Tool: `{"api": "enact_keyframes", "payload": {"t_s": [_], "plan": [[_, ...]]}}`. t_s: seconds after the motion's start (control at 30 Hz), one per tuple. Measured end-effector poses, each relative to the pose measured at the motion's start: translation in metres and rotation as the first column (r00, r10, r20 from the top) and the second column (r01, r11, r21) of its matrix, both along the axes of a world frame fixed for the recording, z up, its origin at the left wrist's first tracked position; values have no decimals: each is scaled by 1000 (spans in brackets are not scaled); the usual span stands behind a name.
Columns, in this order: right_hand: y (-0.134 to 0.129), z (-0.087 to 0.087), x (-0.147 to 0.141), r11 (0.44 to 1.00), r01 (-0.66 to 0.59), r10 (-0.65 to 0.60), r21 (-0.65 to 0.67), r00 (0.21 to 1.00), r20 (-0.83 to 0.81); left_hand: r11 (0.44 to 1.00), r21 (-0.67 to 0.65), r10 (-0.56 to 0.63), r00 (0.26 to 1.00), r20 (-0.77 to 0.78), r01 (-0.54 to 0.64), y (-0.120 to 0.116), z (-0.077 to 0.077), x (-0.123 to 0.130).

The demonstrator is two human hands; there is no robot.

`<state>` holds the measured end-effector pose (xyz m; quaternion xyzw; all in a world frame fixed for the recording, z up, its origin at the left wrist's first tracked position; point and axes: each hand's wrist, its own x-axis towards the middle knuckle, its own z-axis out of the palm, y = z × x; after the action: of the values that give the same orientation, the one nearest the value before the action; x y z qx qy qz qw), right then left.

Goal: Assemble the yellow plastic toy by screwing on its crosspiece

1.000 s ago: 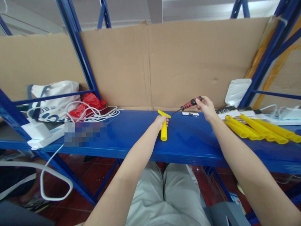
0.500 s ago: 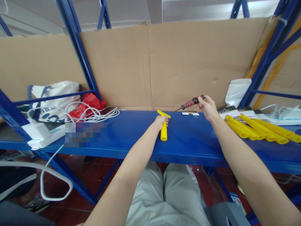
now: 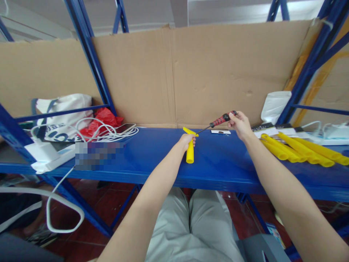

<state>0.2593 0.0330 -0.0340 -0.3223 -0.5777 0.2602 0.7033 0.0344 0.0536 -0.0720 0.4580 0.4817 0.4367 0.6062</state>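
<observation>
My left hand [image 3: 187, 141] is closed around a yellow T-shaped tool [image 3: 190, 157] with a tubular handle, above the blue shelf. The round handle end points toward me, and the crosspiece shows past my fingers. My right hand [image 3: 240, 125] pinches the back end of a red and black screwdriver [image 3: 218, 120] between thumb and fingers. Its thin shaft slants down left, and the tip meets the right end of the crosspiece. Whether the tip sits in a screw is too small to make out. Behind the shaft lies a small white and black flat piece [image 3: 220, 132].
Several yellow tubular handles [image 3: 308, 151] lie at the right, beside black and white packets [image 3: 264, 129] and a white pouch [image 3: 276, 106]. White cables [image 3: 109, 134], a red plastic bag [image 3: 105, 119] and a power strip [image 3: 58, 160] are at the left. Cardboard [image 3: 207, 72] stands behind the shelf [image 3: 152, 156].
The screwdriver and my right hand have shifted very slightly, and the handle looks turned a little. My left hand keeps its hold on the yellow tool almost unmoved.
</observation>
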Motion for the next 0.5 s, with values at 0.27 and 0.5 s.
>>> {"api": "enact_keyframes", "payload": {"t_s": [0.27,0.5], "plan": [[2,0,1,999,28,-30,-28,998,-64,999,38,-9,1000,2,8,19,-13,-2],[0,1,2,999,45,-47,-22,996,-80,997,74,-20,1000,1,20,23,-17,-4]]}}
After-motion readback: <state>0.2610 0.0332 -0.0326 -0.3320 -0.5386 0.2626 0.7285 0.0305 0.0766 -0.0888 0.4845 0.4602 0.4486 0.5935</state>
